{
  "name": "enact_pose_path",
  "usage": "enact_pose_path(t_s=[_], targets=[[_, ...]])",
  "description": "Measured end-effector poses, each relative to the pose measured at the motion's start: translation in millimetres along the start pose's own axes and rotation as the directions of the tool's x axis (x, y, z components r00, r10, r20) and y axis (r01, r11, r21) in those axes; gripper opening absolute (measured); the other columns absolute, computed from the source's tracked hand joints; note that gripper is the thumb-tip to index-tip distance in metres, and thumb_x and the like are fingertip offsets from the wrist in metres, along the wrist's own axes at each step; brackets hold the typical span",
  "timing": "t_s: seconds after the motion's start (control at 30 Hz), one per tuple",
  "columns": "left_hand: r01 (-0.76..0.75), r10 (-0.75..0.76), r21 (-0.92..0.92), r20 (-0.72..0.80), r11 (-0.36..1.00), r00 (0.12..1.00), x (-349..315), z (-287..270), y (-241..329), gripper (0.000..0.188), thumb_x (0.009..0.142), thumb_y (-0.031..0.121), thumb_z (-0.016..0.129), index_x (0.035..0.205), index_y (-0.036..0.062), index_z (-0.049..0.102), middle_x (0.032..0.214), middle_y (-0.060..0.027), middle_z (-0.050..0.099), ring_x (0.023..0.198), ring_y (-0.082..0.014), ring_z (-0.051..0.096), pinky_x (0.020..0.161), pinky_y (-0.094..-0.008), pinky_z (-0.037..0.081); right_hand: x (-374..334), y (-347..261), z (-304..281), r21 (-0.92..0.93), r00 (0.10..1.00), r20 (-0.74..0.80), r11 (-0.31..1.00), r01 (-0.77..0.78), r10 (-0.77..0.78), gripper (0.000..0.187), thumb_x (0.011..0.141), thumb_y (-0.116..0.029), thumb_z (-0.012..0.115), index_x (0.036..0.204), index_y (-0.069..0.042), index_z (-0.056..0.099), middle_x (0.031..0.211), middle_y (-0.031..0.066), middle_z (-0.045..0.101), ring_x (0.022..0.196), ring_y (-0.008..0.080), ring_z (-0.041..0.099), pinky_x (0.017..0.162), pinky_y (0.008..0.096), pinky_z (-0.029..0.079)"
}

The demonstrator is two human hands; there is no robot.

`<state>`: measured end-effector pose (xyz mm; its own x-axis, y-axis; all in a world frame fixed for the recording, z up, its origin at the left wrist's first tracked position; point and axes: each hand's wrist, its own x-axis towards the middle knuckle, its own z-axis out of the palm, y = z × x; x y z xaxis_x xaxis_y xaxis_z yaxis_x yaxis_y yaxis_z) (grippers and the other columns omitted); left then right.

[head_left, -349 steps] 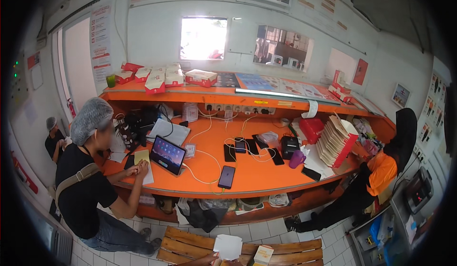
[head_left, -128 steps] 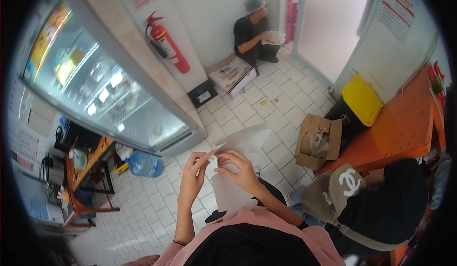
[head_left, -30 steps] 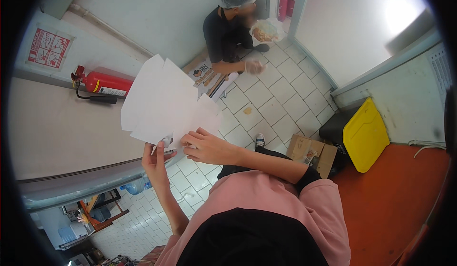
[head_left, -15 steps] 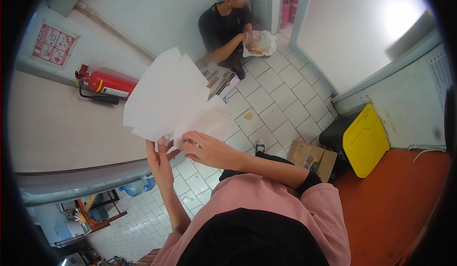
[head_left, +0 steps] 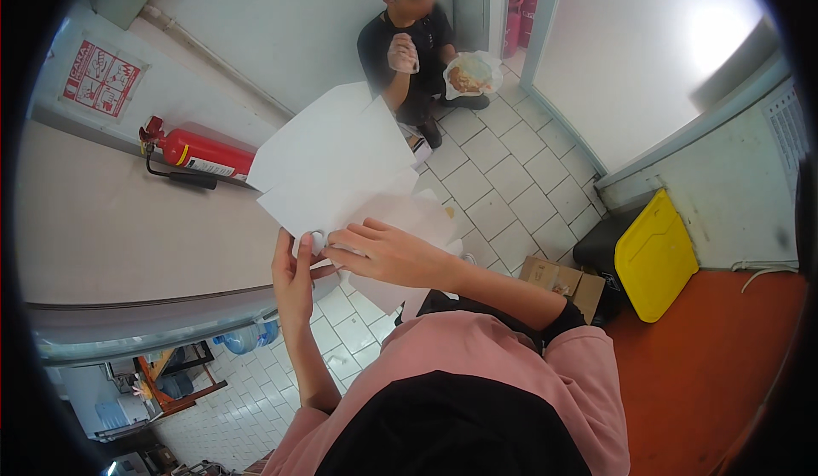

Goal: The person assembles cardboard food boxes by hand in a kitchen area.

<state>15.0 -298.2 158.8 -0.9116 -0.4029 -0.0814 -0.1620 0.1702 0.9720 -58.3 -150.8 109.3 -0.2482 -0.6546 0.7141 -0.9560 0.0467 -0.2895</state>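
In front of my chest I hold several large white paper sheets [head_left: 336,148], fanned out and overlapping. My left hand [head_left: 294,276] grips their near left edge, thumb on top. A small white curled piece [head_left: 318,239] shows by the left thumb; what it is I cannot make out. My right hand [head_left: 383,250] is closed at the near edge beside it, fingertips pinching the paper, its back turned up. A lower, pinkish-shaded sheet [head_left: 400,216] spreads out beyond and below the right hand.
Ahead, a co-worker [head_left: 405,58] in a hairnet sits holding a bowl of food [head_left: 471,75]. A red fire extinguisher [head_left: 204,154] hangs on the left. To the right are a cardboard box [head_left: 562,284] and a black bin with a yellow lid [head_left: 656,259]. A water bottle [head_left: 247,337] stands lower left.
The sheets have shifted right, and the lower one now spreads further right and nearer to me. Both my hands moved slightly right. The co-worker has raised one gloved hand off the bowl.
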Motion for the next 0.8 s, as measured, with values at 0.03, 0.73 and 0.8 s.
enact_pose_path(t_s=[0.03, 0.73, 0.8], targets=[[0.000, 0.000, -0.001, -0.003, 1.000, 1.000, 0.1, -0.9, -1.9, 0.036, 0.092, 0.019, 0.044, 0.124, 0.0027, 0.040, 0.109, -0.0094, 0.054, 0.078, -0.0168, 0.062, 0.057, -0.0265, 0.057, 0.5, 1.2, 0.6, 0.026, 1.000, -0.009, 1.000, -0.005, 0.005, 0.022, 0.075, -0.011, 0.053, 0.097, -0.006, 0.053, 0.096, 0.0036, 0.047, 0.089, 0.0145, 0.050, 0.073, 0.0271, 0.041], [-0.143, 0.099, 0.267, 0.170, 0.953, 0.980, 3.9, -4.9, -22.5, 0.040, 0.092, 0.023, 0.046, 0.124, -0.0011, 0.042, 0.115, -0.0122, 0.051, 0.101, -0.0184, 0.053, 0.082, -0.0324, 0.048, -27.7, -10.2, 32.6, 0.321, 0.950, -0.035, 0.904, -0.282, 0.309, 0.022, 0.079, -0.013, 0.056, 0.098, -0.004, 0.051, 0.107, 0.0081, 0.047, 0.096, 0.0222, 0.051, 0.081, 0.0339, 0.041], [-0.178, 0.123, 0.259, 0.217, 0.949, 0.968, 8.1, -2.6, -17.1, 0.039, 0.092, 0.024, 0.046, 0.122, -0.0015, 0.044, 0.113, -0.0123, 0.052, 0.099, -0.0187, 0.054, 0.082, -0.0325, 0.048, -31.8, -11.0, 33.1, 0.344, 0.941, -0.109, 0.900, -0.267, 0.320, 0.022, 0.079, -0.013, 0.056, 0.099, -0.004, 0.051, 0.107, 0.0083, 0.047, 0.096, 0.0227, 0.051, 0.081, 0.0344, 0.042]])
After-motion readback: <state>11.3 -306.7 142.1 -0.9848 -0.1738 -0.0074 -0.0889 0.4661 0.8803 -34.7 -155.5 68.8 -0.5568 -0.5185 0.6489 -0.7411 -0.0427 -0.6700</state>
